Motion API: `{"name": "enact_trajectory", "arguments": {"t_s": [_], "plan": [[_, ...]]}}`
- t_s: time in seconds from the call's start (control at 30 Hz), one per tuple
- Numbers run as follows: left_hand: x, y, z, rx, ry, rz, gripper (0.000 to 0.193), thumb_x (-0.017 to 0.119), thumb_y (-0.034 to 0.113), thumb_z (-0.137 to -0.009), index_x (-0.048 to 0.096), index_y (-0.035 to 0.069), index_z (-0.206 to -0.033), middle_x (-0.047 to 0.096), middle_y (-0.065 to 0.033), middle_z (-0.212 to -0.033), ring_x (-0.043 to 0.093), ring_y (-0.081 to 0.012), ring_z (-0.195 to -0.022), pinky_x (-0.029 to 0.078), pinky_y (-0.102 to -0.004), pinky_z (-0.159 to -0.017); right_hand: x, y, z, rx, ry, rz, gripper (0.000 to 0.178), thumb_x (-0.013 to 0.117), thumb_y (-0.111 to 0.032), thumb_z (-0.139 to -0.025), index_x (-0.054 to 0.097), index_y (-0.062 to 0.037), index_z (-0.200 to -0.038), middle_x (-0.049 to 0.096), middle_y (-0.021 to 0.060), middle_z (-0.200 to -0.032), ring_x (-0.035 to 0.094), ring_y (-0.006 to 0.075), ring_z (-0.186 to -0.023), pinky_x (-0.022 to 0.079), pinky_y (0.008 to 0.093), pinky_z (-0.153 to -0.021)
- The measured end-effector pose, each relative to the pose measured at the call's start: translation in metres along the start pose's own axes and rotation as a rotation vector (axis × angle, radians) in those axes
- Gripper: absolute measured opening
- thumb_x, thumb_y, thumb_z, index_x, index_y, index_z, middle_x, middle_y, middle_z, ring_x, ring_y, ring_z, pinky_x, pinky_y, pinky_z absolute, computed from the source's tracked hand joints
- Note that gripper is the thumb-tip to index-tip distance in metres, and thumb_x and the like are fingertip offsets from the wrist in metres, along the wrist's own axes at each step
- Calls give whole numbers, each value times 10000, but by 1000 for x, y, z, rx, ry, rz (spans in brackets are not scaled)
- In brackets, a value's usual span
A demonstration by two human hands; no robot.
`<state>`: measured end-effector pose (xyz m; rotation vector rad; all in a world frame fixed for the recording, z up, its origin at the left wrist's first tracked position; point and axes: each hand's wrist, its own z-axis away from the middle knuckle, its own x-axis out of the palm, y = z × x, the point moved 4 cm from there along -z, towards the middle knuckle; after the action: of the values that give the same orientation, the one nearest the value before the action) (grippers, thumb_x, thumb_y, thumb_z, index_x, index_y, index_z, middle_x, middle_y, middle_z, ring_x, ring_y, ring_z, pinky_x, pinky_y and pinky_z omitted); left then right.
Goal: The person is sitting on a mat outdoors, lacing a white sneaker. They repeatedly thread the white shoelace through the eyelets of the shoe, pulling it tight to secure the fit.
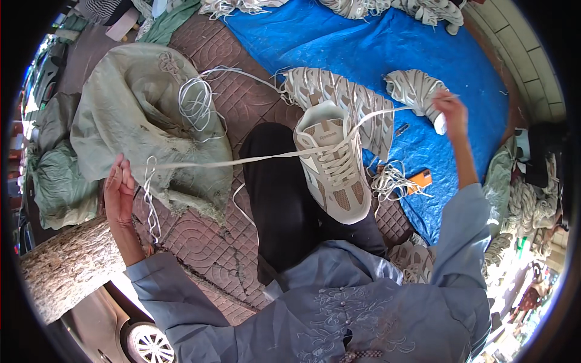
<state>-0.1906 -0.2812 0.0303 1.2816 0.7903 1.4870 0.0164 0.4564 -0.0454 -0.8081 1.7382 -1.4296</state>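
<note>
A beige and white sneaker (348,202) rests on my lap with its toe toward me, a flat cream shoelace (230,162) threaded through its eyelets. Both loose lengths of the lace run out sideways, drawn fairly straight. Out to the left, my left hand (119,190) has the end of one length at its fingers. My right hand (452,115), raised on the right and blurred, is closed on the other length. Beyond the sneaker lies a row of nested beige shoe uppers (339,91). Another small stack of uppers (411,91) sits close to my right hand.
A blue tarp (375,48) covers the ground ahead. On it are an orange phone (420,180) and a tangle of white laces (390,181). A pale green sack (103,109) stands at left with bundled laces (196,106) on it. A log (66,266) lies lower left.
</note>
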Motion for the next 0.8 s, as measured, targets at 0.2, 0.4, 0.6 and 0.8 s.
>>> {"name": "enact_trajectory", "arguments": {"t_s": [0.2, 0.4, 0.6, 0.8], "plan": [[15, -8, -13, 90, -54, 77, 359, 432, 32, -884, 360, -97, -1212, 476, -197, -1179, 540, -221, -1034, 496, -289, -837, 184, -30, 35, -2, -264, 122, 143, 572, -42, -735, 651, 13, -841, 633, 57, -839, 580, 127, -792, 446, 237, -725], [-17, -23, -29, 85, -129, -10, 308, 463, 103, -891, 445, -65, -1148, 566, -152, -1025, 597, -196, -896, 530, -245, -709, 231, -47, 79, 49, -66, 337, 120, 593, -97, -753, 658, -26, -825, 642, 58, -765, 583, 107, -688, 450, 234, -637], [-18, -1, -54, 168, 35, -193, 319, 493, 167, -885, 474, -53, -1116, 591, -121, -930, 592, -194, -885, 504, -285, -768, 265, -65, 96, -21, 5, 484, 123, 586, -143, -751, 641, -57, -820, 620, 87, -705, 604, 207, -630, 461, 296, -594], [26, -23, -38, 282, -44, 198, 339, 496, 137, -879, 434, -69, -1140, 558, -103, -931, 526, -235, -1009, 417, -403, -917, 294, -47, 89, -245, -180, 509, 113, 575, -140, -750, 634, -70, -816, 604, 113, -745, 592, 243, -641, 458, 333, -600]]}}
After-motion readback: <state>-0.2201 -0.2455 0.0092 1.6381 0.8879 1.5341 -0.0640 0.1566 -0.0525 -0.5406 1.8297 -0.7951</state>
